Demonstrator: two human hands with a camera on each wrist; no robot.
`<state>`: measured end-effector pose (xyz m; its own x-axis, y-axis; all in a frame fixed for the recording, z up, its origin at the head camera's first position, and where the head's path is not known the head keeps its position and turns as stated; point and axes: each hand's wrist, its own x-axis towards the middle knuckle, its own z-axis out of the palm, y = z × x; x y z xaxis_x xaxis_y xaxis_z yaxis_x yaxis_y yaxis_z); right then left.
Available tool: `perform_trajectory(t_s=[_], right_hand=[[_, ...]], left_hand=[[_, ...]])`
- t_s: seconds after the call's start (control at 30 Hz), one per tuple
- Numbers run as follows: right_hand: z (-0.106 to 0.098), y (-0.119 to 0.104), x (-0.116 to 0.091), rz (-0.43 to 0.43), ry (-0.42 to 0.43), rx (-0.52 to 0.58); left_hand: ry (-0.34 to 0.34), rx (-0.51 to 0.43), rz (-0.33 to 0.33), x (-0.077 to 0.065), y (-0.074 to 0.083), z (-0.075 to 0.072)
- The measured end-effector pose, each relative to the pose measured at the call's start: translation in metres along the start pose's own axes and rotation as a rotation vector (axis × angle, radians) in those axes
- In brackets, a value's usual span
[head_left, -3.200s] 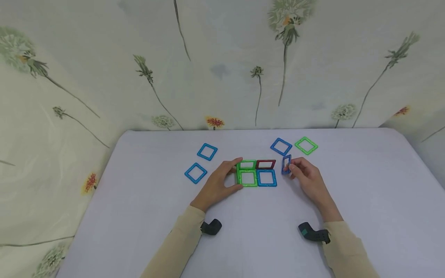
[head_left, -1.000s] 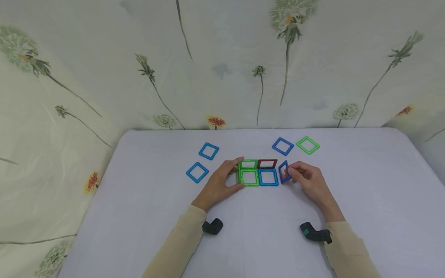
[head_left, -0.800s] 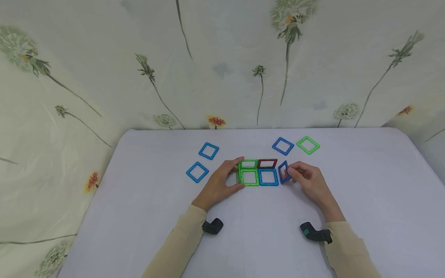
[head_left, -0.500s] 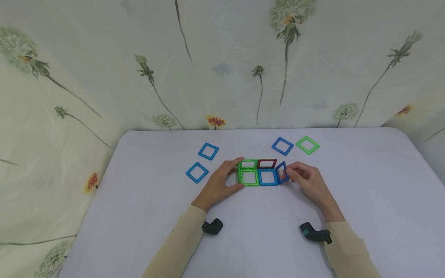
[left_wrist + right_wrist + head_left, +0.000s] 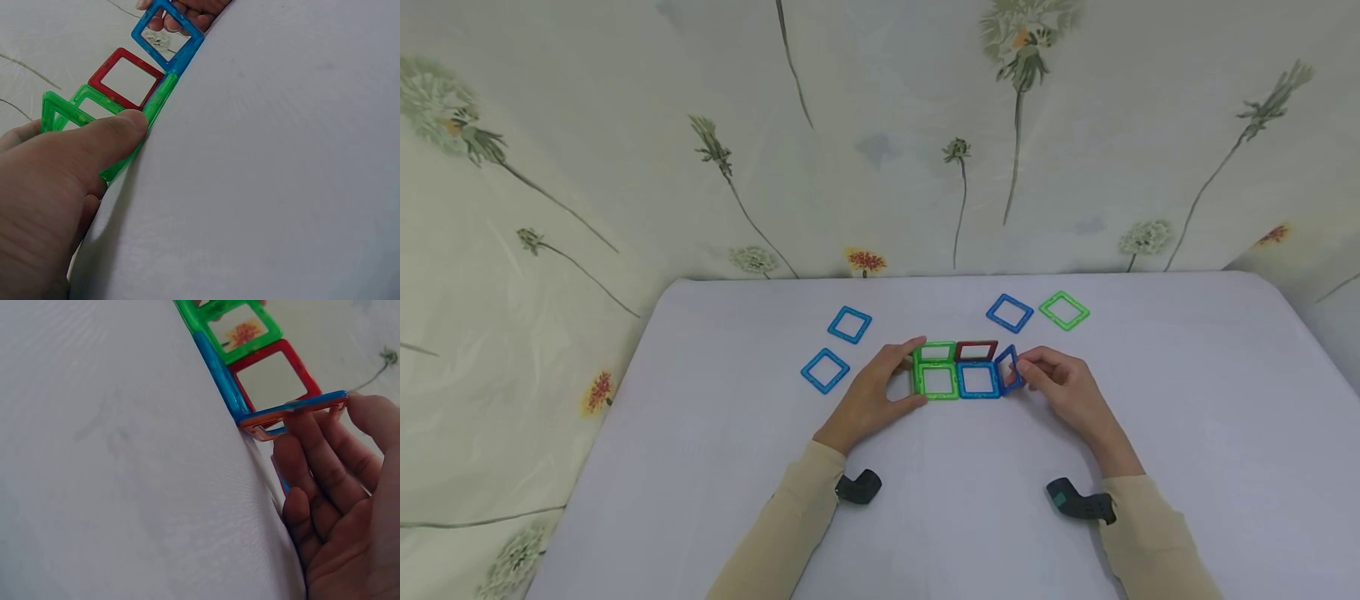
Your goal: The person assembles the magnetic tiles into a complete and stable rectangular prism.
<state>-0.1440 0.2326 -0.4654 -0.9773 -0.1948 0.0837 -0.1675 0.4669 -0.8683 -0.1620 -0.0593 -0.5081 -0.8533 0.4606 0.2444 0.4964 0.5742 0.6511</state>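
In the head view, a flat green magnetic tile [image 5: 937, 397] and a flat blue magnetic tile [image 5: 979, 395] lie side by side. Along their far edges stand an upright green tile [image 5: 936, 343] and a red tile [image 5: 977, 343]. Another green tile [image 5: 69, 107] stands at the left end. My left hand [image 5: 874, 398] grips that end, thumb on the near corner and index finger at the far one. With thumb and fingers my right hand [image 5: 1063, 390] pinches a darker blue tile [image 5: 1012, 389], upright and slightly tilted at the flat blue tile's right edge.
Two loose blue tiles [image 5: 825, 371] lie to the left on the white table [image 5: 925, 517]. A further blue tile [image 5: 1009, 313] and a light green tile [image 5: 1063, 311] lie behind on the right. A flowered cloth [image 5: 880, 150] hangs behind the table.
My right hand has turned the darker blue tile and brought it left and nearer, against the flat blue tile's right edge. My left hand has kept its grip in place.
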Motion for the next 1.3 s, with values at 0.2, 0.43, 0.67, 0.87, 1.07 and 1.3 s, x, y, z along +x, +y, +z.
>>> perform_trajectory(t_s=[0.2,0.43,0.67,0.87,1.07,1.3], right_hand=[[0.000,0.000,0.000,0.009,0.000,-0.010],[0.001,0.005,0.001,-0.002,-0.008,-0.028],[0.005,0.030,0.007,0.000,0.008,-0.070],[0.007,0.036,0.007,0.002,0.021,-0.085],[0.008,0.041,0.009,0.023,0.025,-0.107],[0.009,0.039,0.008,0.033,0.032,-0.115]], left_hand=[[-0.002,-0.007,-0.005,0.000,0.000,0.000],[-0.002,-0.011,-0.013,0.000,0.000,0.001],[-0.005,-0.015,-0.009,-0.001,-0.001,0.001],[-0.004,-0.007,-0.005,0.000,-0.001,0.001],[-0.006,-0.007,-0.004,0.000,-0.002,0.002],[-0.002,-0.014,-0.005,-0.001,-0.001,0.002]])
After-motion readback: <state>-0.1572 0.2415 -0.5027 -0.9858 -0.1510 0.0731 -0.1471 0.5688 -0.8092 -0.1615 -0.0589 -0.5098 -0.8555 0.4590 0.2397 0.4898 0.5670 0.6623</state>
